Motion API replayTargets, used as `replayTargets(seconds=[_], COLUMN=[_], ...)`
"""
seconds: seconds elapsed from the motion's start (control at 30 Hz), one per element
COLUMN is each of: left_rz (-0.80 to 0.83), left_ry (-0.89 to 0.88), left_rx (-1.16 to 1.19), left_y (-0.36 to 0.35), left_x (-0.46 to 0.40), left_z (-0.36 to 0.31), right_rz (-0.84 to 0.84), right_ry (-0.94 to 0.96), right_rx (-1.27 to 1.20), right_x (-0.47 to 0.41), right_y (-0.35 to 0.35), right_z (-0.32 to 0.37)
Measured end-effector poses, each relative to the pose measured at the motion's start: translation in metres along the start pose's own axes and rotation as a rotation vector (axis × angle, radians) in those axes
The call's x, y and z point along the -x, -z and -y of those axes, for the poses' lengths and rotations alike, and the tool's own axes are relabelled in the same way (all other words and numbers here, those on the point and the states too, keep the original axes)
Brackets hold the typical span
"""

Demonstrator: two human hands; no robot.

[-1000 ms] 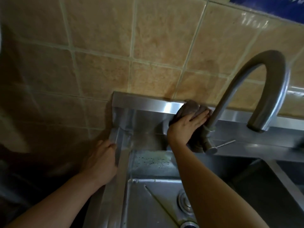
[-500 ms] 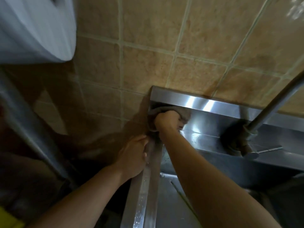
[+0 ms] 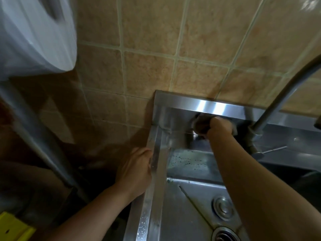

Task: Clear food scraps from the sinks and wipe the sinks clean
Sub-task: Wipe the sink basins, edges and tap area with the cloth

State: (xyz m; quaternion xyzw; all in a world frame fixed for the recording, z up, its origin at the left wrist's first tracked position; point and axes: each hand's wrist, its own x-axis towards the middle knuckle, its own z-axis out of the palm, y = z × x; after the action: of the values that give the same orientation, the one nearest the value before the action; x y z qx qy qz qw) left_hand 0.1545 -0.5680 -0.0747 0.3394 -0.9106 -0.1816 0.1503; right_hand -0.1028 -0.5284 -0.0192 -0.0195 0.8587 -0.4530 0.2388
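A stainless steel sink [image 3: 175,211] fills the lower right of the head view. My right hand [image 3: 219,127] grips a dark grey cloth [image 3: 199,126] and presses it against the sink's back ledge, just under the shiny backsplash [image 3: 213,106] and left of the faucet base. My left hand [image 3: 135,169] rests on the sink's left rim [image 3: 152,171], fingers wrapped over its outer edge. Small dark specks lie on the back wall of the basin [image 3: 187,160]. A drain [image 3: 224,235] sits at the bottom edge.
A curved steel faucet [image 3: 281,100] rises at the right, its base [image 3: 253,140] close beside my right hand. Tan wall tiles [image 3: 156,58] stand behind the sink. A white plastic bag [image 3: 33,35] hangs top left, a metal pole [image 3: 40,136] below it, a yellow object [image 3: 13,228] bottom left.
My right hand slid the cloth left from the faucet base to the sink's back left corner, then back right along the ledge. My left hand stayed on the left rim.
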Motion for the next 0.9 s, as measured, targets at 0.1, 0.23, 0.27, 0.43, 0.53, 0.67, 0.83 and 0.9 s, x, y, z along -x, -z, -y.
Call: replayTargets(seconds=[0.1, 0.23, 0.27, 0.43, 0.53, 0.67, 0.83, 0.9], left_rz=[0.021, 0.045, 0.05, 0.049, 0.047, 0.06, 0.058, 0.047], left_ry=[0.013, 0.039, 0.042, 0.079, 0.091, 0.062, 0.063, 0.063], left_rx=[-0.01, -0.023, -0.027, -0.047, -0.067, -0.096, -0.086, -0.079], left_y=[-0.001, -0.001, -0.001, -0.001, -0.004, -0.007, -0.009, -0.01], left_x=[-0.001, 0.0, 0.0, 0.0, 0.001, 0.0, 0.001, 0.002], left_z=[-0.006, -0.008, -0.009, -0.012, -0.013, -0.011, -0.009, -0.008], right_rz=[-0.225, -0.35, -0.394, -0.479, -0.287, -0.273, -0.121, 0.072], right_ry=[0.074, 0.123, 0.191, 0.456, 0.489, 0.547, 0.654, 0.826], right_rx=[0.277, -0.246, -0.262, 0.425, 0.716, 0.71, 0.674, 0.642], right_x=[-0.001, 0.024, 0.03, 0.02, 0.002, -0.012, 0.01, 0.031], right_y=[0.022, 0.013, 0.012, 0.024, 0.023, 0.011, -0.026, -0.055], right_z=[-0.012, -0.034, -0.037, -0.077, -0.121, -0.124, -0.095, -0.088])
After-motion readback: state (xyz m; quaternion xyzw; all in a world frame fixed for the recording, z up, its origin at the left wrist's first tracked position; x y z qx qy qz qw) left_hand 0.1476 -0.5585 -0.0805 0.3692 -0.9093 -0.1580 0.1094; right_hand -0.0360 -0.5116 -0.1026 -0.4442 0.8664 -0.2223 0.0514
